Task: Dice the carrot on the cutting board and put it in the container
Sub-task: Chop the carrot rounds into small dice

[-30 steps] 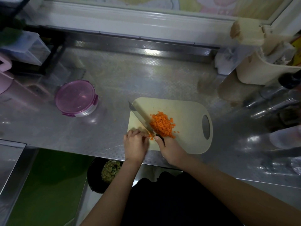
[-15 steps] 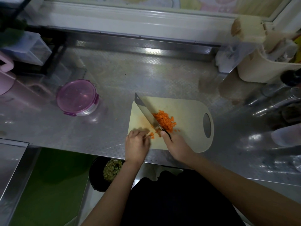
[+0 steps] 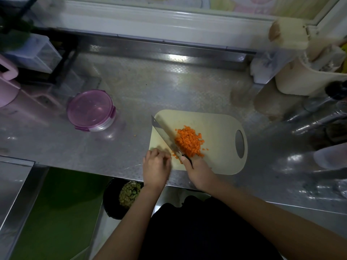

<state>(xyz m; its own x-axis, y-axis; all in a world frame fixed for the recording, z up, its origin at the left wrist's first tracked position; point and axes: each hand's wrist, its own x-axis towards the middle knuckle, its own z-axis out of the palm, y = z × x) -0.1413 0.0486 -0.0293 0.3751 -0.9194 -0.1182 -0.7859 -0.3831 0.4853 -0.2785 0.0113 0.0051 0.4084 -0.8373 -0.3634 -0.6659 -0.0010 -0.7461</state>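
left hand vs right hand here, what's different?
Left hand has curled fingers on the cutting board's near-left corner, nothing visible in it; right hand grips the knife handle. Left hand sits left of the blade, right hand on the near side of the diced carrot. Both are at the board's near edge.

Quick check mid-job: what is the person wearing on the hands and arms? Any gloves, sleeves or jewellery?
No gloves on the left hand or the right hand. The left forearm and right forearm are bare as far as the frame shows, with no sleeve cuff in view. No watch, bracelet or ring shows, though the light is dim. The only clothing visible is a dark garment over the torso.
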